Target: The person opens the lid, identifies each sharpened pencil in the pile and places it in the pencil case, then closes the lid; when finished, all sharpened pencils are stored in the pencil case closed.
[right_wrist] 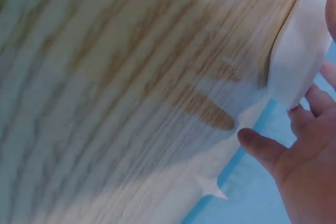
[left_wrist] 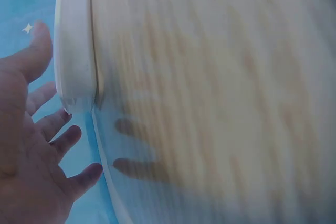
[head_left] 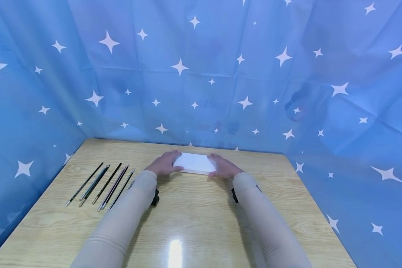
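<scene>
Near the far edge of the table a flat white box [head_left: 195,163] with rounded ends lies lengthwise between my two hands. My left hand [head_left: 165,163] holds its left end, thumb at the near corner and fingers round the end. In the left wrist view the box [left_wrist: 76,40] stands beside the thumb, and the lower fingers spread free of it. My right hand [head_left: 223,166] grips the right end, its thumb at the near side. In the right wrist view fingertips meet the end of the box [right_wrist: 296,51], while the little finger extends apart from it.
On the left of the wooden table [head_left: 201,219] lie several slim pencils or pens [head_left: 108,184] in a slanted row, the rightmost beside my left sleeve. A blue curtain [head_left: 201,85] with white stars hangs behind the far edge and along both sides.
</scene>
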`<state>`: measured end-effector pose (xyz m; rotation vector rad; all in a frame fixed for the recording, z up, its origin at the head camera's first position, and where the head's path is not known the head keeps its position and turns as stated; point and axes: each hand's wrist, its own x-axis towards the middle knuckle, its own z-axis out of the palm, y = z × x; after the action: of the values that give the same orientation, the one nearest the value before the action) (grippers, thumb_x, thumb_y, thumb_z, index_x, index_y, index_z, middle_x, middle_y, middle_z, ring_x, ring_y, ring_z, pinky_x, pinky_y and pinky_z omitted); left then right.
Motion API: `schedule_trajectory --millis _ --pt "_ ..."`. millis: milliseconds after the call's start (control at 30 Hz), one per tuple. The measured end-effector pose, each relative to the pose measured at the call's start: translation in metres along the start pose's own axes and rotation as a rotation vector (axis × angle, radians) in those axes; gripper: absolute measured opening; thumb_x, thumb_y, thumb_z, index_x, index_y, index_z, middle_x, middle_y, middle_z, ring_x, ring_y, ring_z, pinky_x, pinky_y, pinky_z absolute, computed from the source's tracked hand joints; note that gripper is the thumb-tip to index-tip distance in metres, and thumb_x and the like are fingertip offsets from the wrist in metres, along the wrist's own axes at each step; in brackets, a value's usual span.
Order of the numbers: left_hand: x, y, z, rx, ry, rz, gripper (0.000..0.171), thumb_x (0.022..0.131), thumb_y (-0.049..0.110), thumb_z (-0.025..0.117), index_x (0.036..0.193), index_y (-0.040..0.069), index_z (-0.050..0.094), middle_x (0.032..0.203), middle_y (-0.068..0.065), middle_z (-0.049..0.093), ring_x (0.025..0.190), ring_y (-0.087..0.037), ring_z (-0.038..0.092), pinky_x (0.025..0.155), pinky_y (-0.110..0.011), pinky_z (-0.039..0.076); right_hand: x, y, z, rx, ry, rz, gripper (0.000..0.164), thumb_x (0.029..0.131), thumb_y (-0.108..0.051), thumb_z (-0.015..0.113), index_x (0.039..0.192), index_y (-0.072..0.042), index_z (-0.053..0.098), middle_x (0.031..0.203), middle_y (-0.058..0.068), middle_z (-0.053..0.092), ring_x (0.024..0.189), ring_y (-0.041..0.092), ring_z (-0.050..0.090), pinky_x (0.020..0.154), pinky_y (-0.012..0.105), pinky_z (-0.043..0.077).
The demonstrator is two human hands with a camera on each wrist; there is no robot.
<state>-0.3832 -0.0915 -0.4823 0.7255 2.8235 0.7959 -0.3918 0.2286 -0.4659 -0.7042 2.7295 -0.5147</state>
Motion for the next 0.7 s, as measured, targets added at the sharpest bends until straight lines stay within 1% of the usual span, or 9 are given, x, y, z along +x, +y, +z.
schedule_trajectory --millis 100,200,333,400,533,600,700 --pt "0.003 -0.002 0.003 -0.018 -0.02 -0.012 0.086 0.094 0.051 0.069 0.159 0.008 0.033 0.166 -0.016 0.022 0.152 -0.038 0.02 0.122 -0.054 0.021 -0.001 -0.005 0.001 -0.007 0.013 0.009 0.1 0.085 -0.046 0.079 0.161 -0.006 0.026 0.167 0.019 0.016 0.153 0.037 0.016 0.123 0.05 0.016" --pt "0.005 -0.004 0.005 -0.056 -0.009 -0.014 0.089 0.089 0.044 0.078 0.158 0.008 0.035 0.166 -0.015 0.025 0.151 -0.037 0.023 0.122 -0.053 0.022 0.002 -0.01 0.003 -0.023 0.031 0.033 0.103 0.083 -0.045 0.082 0.16 -0.003 0.027 0.166 0.02 0.018 0.153 0.037 0.017 0.123 0.049 0.017" --pt "0.007 -0.005 0.005 -0.1 -0.002 0.002 0.092 0.085 0.041 0.083 0.157 0.009 0.036 0.163 -0.014 0.031 0.149 -0.037 0.027 0.12 -0.055 0.024 0.009 -0.014 0.009 -0.075 0.027 0.055 0.11 0.081 -0.047 0.085 0.159 0.001 0.025 0.166 0.022 0.017 0.153 0.037 0.016 0.124 0.047 0.017" --pt "0.009 -0.007 0.006 -0.109 -0.002 0.001 0.092 0.085 0.043 0.083 0.157 0.011 0.036 0.163 -0.012 0.032 0.149 -0.037 0.027 0.119 -0.057 0.024 0.012 -0.016 0.011 -0.093 0.02 0.061 0.112 0.081 -0.047 0.084 0.159 0.003 0.023 0.166 0.022 0.016 0.153 0.037 0.016 0.123 0.046 0.018" --pt "0.012 -0.012 0.009 -0.109 0.011 -0.008 0.094 0.083 0.049 0.083 0.158 0.016 0.036 0.162 -0.009 0.034 0.148 -0.036 0.028 0.117 -0.061 0.023 0.013 -0.02 0.011 -0.095 0.039 0.073 0.11 0.081 -0.044 0.085 0.158 0.004 0.024 0.164 0.023 0.021 0.151 0.037 0.023 0.122 0.047 0.024" --pt "0.015 -0.016 0.013 -0.089 0.018 -0.009 0.095 0.082 0.053 0.081 0.158 0.018 0.035 0.162 -0.007 0.034 0.147 -0.035 0.029 0.117 -0.06 0.024 0.013 -0.02 0.011 -0.126 0.057 0.073 0.108 0.08 -0.046 0.086 0.157 0.003 0.028 0.162 0.022 0.027 0.148 0.037 0.029 0.121 0.047 0.027" --pt "0.019 -0.02 0.018 -0.106 0.037 -0.026 0.098 0.08 0.056 0.082 0.159 0.02 0.034 0.161 -0.005 0.036 0.144 -0.034 0.031 0.116 -0.059 0.025 0.014 -0.021 0.011 -0.189 0.075 0.068 0.104 0.08 -0.049 0.084 0.154 0.003 0.033 0.159 0.021 0.035 0.144 0.036 0.037 0.119 0.046 0.031"
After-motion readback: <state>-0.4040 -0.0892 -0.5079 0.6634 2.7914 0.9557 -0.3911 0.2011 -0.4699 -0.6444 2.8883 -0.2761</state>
